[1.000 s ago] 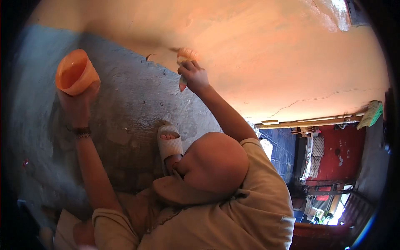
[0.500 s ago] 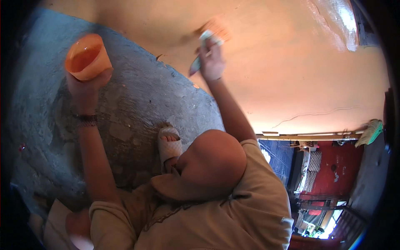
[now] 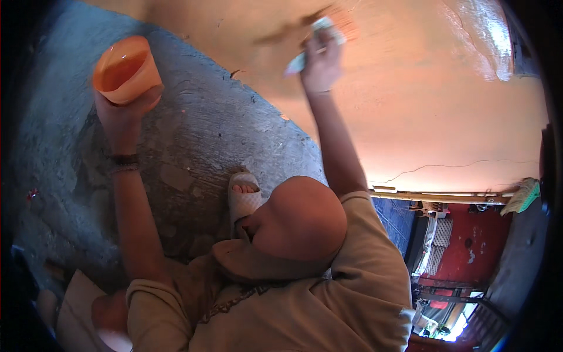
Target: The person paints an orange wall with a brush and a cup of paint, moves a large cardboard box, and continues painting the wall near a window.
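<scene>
Pressing against the orange wall (image 3: pixel 446 123), a brush (image 3: pixel 316 41) is held at about twelve o'clock, gripped in the closed right hand (image 3: pixel 321 63). Since a second ago the brush has been carried up and to the right along the wall, leaving a darker, wet-looking streak (image 3: pixel 287 30) behind it, so the painting stroke is judged to be in progress. An orange cup (image 3: pixel 126 69) is clasped from below by the left hand (image 3: pixel 123 111) at ten o'clock; it has been raised slightly. Grey floor (image 3: pixel 193 141) lies between them, with a sandalled foot (image 3: pixel 243 196) near the centre.
</scene>
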The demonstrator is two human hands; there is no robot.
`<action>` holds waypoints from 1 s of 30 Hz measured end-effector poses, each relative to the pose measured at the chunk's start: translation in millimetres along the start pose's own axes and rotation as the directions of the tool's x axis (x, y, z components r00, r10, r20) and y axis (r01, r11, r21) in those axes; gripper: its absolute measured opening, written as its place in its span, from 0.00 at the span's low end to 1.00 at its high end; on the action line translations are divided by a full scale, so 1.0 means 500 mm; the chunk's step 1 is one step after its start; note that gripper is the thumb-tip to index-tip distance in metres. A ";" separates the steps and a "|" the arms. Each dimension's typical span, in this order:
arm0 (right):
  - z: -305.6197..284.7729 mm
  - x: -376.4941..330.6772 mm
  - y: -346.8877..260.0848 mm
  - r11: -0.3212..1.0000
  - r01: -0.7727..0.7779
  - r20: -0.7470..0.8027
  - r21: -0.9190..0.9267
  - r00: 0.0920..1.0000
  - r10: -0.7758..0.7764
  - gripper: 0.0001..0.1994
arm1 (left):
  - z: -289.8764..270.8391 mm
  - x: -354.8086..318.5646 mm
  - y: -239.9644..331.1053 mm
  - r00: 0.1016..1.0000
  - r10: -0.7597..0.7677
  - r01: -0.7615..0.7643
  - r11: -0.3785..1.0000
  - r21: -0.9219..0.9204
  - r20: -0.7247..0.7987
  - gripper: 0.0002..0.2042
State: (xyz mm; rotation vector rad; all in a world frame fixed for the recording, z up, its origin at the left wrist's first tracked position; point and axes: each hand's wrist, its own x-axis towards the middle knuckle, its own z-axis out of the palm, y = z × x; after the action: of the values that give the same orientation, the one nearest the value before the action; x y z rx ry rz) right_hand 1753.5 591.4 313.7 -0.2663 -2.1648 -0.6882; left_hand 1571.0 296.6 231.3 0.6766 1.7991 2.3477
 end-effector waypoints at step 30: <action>0.106 -0.112 -0.086 0.926 -0.123 0.076 0.358 0.992 0.102 0.04 | -0.047 -0.026 -0.022 0.995 -0.089 0.097 0.979 0.180 -0.051 0.35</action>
State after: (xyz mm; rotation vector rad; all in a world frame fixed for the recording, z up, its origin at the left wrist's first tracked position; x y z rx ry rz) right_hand 1736.8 588.0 227.2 -0.2128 -2.2605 -0.2088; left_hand 1571.1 274.7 212.6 0.5522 2.0357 2.1733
